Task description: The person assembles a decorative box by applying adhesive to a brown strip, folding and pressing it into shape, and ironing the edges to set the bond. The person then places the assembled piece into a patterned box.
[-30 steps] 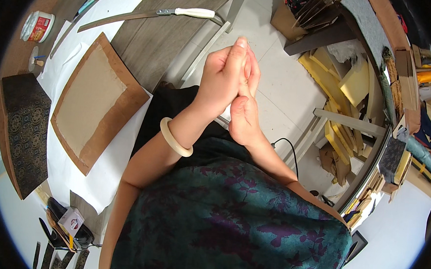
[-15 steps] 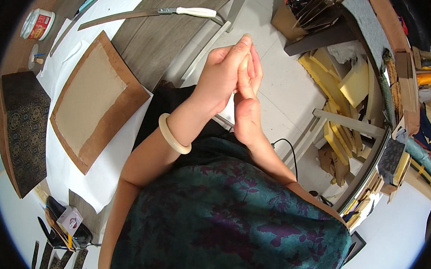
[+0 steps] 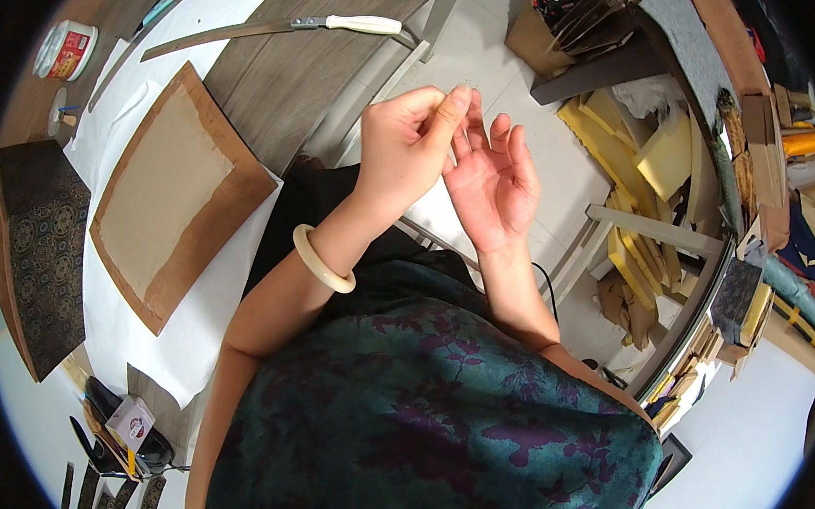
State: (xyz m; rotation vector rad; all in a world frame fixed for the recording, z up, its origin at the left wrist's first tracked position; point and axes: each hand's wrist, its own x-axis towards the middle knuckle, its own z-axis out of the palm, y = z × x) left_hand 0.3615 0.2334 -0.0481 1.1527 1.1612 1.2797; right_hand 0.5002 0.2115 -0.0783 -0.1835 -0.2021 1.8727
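Observation:
Above my lap, my left hand [image 3: 403,152] is raised with its thumb and fingers pinched together. Their tips meet the fingertips of my right hand, and what lies in the pinch, if anything, is hidden. Palm up, my right hand [image 3: 497,190] has its fingers loosely spread and curled, with nothing lying in the palm. A cream bangle [image 3: 323,260] circles my left wrist. To the left of my hands, a brown sheet with a pale coated middle [image 3: 171,179] lies on white paper [image 3: 186,358].
A long blade with a white handle [image 3: 364,24] lies on the grey wooden table [image 3: 269,73]. Further left are a white tub [image 3: 67,50] and a dark patterned panel [image 3: 42,251]. Yellow foam pieces [image 3: 665,158] fill a rack at right, near a cardboard box [image 3: 537,48].
My hands were clasped together. My right hand has turned palm up and spread its fingers, moving slightly right. My left hand has shifted a little left and keeps its fingertips at the right ones.

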